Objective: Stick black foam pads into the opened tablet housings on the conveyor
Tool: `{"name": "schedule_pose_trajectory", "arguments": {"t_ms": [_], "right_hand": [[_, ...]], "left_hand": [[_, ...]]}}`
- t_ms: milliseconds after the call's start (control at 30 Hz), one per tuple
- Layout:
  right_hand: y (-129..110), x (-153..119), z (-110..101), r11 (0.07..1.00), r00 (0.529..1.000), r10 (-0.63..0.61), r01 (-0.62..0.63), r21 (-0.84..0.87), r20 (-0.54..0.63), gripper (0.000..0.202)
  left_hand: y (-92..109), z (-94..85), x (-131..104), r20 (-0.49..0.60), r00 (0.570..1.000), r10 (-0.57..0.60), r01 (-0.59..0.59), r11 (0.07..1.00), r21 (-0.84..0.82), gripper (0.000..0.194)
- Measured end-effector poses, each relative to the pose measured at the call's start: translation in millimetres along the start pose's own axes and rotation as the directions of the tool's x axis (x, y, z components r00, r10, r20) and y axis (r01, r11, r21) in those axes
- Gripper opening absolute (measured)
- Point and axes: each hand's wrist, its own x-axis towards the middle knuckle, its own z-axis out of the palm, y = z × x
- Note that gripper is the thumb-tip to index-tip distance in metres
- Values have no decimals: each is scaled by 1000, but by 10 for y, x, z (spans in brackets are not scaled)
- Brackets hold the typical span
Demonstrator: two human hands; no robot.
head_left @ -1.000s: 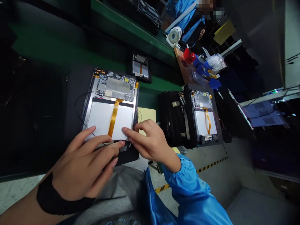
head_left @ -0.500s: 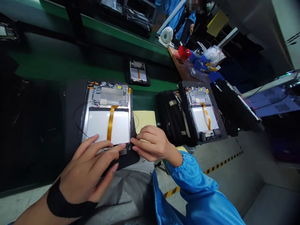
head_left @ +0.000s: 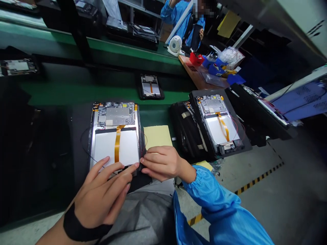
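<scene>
An opened tablet (head_left: 104, 146) lies on a black foam pad (head_left: 76, 136), showing its circuit board (head_left: 117, 115), white battery and an orange ribbon cable (head_left: 117, 144). My left hand (head_left: 102, 187) rests with spread fingers over the tablet's lower edge. At the lower right corner, my right hand (head_left: 163, 163) has its fingers pinched together; what they hold is too small to make out. Thin wires run along both sides of the tablet. A yellow sheet (head_left: 157, 135) lies just beyond my right hand.
More opened tablets on black foam stand at the right (head_left: 219, 126) and farther back (head_left: 150, 86). A white fan (head_left: 175, 45), a red bin (head_left: 196, 59) and blue bins (head_left: 216, 69) are at the back right. A person in blue (head_left: 178, 17) is across the bench.
The view has shifted, so the tablet and its pad sit lower in the picture. Both hands keep nearly the same pose at the tablet's lower edge.
</scene>
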Motion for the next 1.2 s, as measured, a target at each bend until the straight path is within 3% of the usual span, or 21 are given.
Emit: {"name": "schedule_pose_trajectory", "arguments": {"t_ms": [200, 433, 567, 667, 733, 767, 833, 900, 933, 1033, 1100, 1200], "right_hand": [[26, -107, 9, 1000, 1000, -22, 22, -11, -4, 24], [-32, -189, 51, 985, 984, 173, -173, 10, 51, 29], [-68, -163, 67, 957, 945, 289, -291, -7, 151, 26], [34, -59, 69, 899, 903, 415, -426, 99, 114, 20], [242, 86, 81, 774, 799, 589, -601, 198, 122, 11], [397, 179, 94, 683, 717, 680, -695, 225, 150, 7], [794, 380, 128, 473, 511, 837, -855, 211, 195, 4], [1247, 557, 154, 355, 371, 921, -925, 139, 120, 15], [1467, 622, 157, 273, 279, 958, -958, 91, 61, 19], [2003, 709, 116, -6, -3, 994, -1000, -28, -106, 36], [2248, 704, 65, -176, -164, 976, -982, -72, -145, 42], [2521, 708, -5, -345, -333, 936, -933, -106, -116, 41]], "left_hand": [[-121, -10, 50, 24, 977, 211, -213, 972, 103, 29], [-110, 72, 127, -49, 993, 106, -108, 994, -30, 28], [-193, 54, 218, -19, 987, 160, -161, 986, -46, 28], [-249, 15, 348, 17, 980, 199, -198, 979, -56, 29], [-274, 9, 442, 46, 980, 195, -190, 977, -99, 28], [-286, 14, 485, 63, 980, 191, -181, 975, -128, 27], [-312, 36, 557, 96, 979, 182, -162, 969, -187, 24], [-344, 73, 599, 116, 976, 183, -151, 959, -241, 22], [-363, 101, 607, 115, 976, 184, -150, 954, -258, 22], [-443, 237, 595, 37, 974, 223, -205, 939, -275, 22], [-515, 366, 565, -60, 956, 288, -294, 919, -262, 21], [-614, 541, 514, -130, 928, 350, -371, 903, -215, 20]]}}
